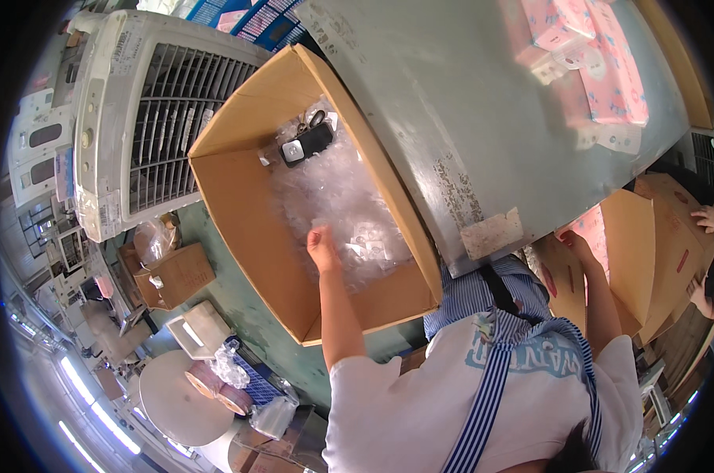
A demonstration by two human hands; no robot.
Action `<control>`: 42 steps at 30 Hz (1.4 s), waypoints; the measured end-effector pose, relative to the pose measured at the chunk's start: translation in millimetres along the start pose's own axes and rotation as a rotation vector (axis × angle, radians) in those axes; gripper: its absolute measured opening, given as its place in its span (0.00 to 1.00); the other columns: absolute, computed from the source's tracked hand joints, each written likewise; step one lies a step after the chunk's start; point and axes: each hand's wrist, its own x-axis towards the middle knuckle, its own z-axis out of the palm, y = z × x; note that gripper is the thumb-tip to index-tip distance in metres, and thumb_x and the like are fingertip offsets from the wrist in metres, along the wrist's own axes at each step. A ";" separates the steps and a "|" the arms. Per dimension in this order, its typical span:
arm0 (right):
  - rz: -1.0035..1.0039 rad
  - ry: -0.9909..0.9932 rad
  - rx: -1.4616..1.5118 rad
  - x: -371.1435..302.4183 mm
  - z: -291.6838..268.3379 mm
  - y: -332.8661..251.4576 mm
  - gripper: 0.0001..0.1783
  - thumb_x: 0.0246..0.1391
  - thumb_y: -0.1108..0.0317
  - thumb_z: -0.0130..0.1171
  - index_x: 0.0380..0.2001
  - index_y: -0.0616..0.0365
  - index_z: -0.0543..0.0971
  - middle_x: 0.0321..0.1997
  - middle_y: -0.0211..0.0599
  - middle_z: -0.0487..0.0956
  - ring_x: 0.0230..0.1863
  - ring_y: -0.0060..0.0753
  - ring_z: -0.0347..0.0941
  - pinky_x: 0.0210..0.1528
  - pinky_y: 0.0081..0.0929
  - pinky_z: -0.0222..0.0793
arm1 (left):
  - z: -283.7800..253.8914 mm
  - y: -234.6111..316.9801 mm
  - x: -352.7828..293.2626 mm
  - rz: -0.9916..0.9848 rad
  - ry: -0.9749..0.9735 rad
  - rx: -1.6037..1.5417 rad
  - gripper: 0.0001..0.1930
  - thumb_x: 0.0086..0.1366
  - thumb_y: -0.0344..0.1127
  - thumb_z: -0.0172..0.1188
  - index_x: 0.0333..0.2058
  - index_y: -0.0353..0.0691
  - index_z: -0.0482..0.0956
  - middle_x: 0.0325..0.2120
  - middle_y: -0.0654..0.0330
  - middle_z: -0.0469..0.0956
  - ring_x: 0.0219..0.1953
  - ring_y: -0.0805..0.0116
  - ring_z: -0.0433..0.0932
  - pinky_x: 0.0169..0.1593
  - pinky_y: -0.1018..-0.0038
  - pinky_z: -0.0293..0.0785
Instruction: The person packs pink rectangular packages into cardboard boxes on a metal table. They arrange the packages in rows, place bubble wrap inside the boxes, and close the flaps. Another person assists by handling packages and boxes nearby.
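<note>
My left hand (323, 248) reaches into a deep open carton (251, 236), its fingers curled together over a loose heap of clear plastic wrapping (325, 189). Whatever those fingers may hold does not show. Among the plastic, toward the far end, lies a small black device (314, 142) with a light square at one end and a dark loop beside it. At the right, my right hand (579, 246) is at the flap of another cardboard box (562, 276), close to pink patterned packs (592, 225). Its fingers are partly hidden, so their grip is unclear.
A grey metal table (420, 102) carries pink packs (613, 79) at its far right. Left of the carton stands a large grilled air unit (187, 118). A small carton (176, 276) and a round stool-like top (184, 398) are lower left. Another person's hand (700, 299) touches boxes at far right.
</note>
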 end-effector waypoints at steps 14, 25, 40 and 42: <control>-0.517 0.577 1.243 -160.2 -73.8 -169.9 0.32 0.56 0.63 0.58 0.62 0.56 0.62 0.58 0.38 0.67 0.58 0.31 0.65 0.57 0.30 0.63 | 357.7 9.7 -363.7 0.901 -1.423 0.773 0.19 0.61 0.33 0.54 0.52 0.47 0.72 0.54 0.47 0.66 0.54 0.46 0.68 0.56 0.58 0.66; -0.198 1.095 0.454 -186.1 -87.7 -18.9 0.21 0.41 0.84 0.51 0.42 0.59 0.76 0.45 0.42 0.73 0.51 0.44 0.69 0.55 0.35 0.62 | 524.3 27.6 -298.3 1.600 -1.010 0.801 0.15 0.60 0.37 0.53 0.43 0.36 0.77 0.46 0.43 0.74 0.51 0.43 0.69 0.56 0.55 0.64; -0.562 0.139 1.055 81.5 -307.8 -221.0 0.43 0.52 0.57 0.62 0.66 0.58 0.55 0.64 0.42 0.65 0.63 0.35 0.60 0.64 0.32 0.56 | 558.1 82.9 -168.2 0.345 -1.031 0.671 0.51 0.54 0.51 0.66 0.66 0.36 0.44 0.56 0.46 0.67 0.54 0.57 0.71 0.55 0.66 0.68; -0.630 0.285 0.869 49.5 -297.4 -220.3 0.48 0.48 0.57 0.65 0.67 0.59 0.52 0.66 0.43 0.61 0.66 0.37 0.57 0.66 0.32 0.53 | 533.9 73.0 -167.7 0.172 -1.139 0.497 0.45 0.56 0.46 0.66 0.64 0.34 0.50 0.54 0.49 0.69 0.50 0.61 0.74 0.53 0.70 0.70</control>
